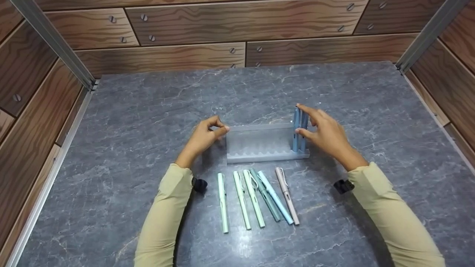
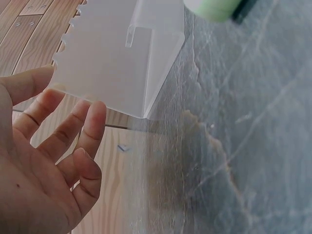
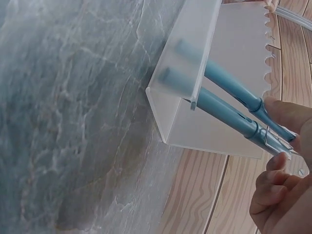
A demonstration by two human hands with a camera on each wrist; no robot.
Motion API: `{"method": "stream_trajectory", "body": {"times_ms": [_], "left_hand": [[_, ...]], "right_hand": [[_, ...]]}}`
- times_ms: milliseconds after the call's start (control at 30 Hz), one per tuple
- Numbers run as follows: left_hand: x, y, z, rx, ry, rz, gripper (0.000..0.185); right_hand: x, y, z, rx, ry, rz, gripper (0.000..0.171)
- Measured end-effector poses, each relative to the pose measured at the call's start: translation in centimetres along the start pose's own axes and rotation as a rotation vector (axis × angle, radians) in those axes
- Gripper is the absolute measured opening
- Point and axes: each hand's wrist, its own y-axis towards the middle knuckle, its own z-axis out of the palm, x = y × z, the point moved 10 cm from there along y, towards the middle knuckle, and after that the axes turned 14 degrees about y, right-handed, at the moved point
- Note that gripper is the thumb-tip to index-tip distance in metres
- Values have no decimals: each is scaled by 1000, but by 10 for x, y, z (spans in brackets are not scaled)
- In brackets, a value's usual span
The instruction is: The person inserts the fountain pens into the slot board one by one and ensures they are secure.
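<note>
A frosted clear pen stand (image 1: pixel 259 140) with a notched top edge and front lip stands mid-table. My left hand (image 1: pixel 201 138) pinches its upper left corner between thumb and fingertips, the other fingers loosely bent in the left wrist view. Two blue pens lean upright at the stand's right end, their lower ends behind the front lip. My right hand (image 1: pixel 328 130) holds the inner blue pen (image 1: pixel 295 129), index finger at its top and thumb lower down. Beside it stands the other blue pen (image 3: pixel 219 114), its clip near my curled fingers in the right wrist view.
In front of the stand lie several loose pens: pale green ones (image 1: pixel 223 204), a dark green pen (image 1: pixel 267 198), a light blue pen (image 1: pixel 276 200) crossing close to it, and a mauve pen (image 1: pixel 287 196). Wood-patterned panels (image 1: pixel 237 24) and metal posts (image 1: pixel 55 44) border the grey marbled table (image 1: pixel 148 104).
</note>
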Motion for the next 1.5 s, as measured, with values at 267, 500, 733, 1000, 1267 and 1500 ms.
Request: {"method": "stream_trajectory", "body": {"times_ms": [267,500,733,1000,1267,1500], "left_hand": [[0,-1,-1,-9,2,4,14],[1,1,-1,-15,20,-2,14],[-2,0,0,8,19,-3,15],[-2,-2,0,8,22,-1,16],[-3,-1,1,12,0,5,16],[-3,-2,0,14,0,9,16]], "right_hand": [[-5,2,4,48,8,53,71],[-4,-2,0,64,-13,68,82],[3,-20,-1,71,29,58,86],[8,-44,17,187,62,54,81],[6,-62,36,368,192,85,75],[10,-77,56,555,268,56,70]]}}
